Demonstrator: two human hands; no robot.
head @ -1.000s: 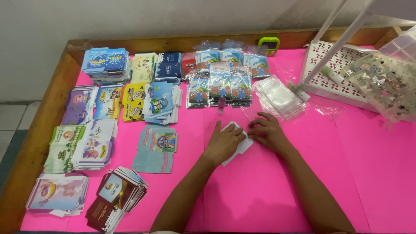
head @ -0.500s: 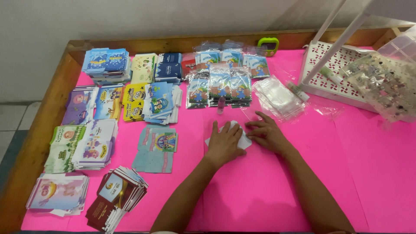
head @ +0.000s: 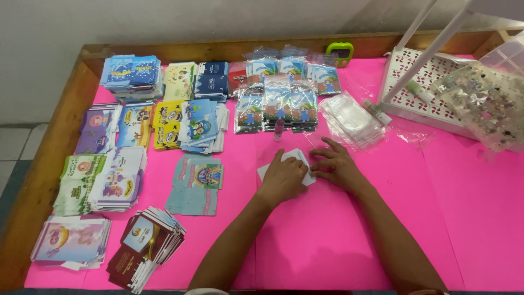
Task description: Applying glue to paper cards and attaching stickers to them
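while my left hand lies flat with fingers together on the white card blank mid pink table, my right hand spreads beside it; light, creasable, it seems best pinched at its edges.

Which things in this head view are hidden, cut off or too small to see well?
- White card: mostly covered by the left hand and right hand.
- Clear box of small pieces: cut by the right edge; pieces too small to identify.
- White rack: poles leave the top edge.
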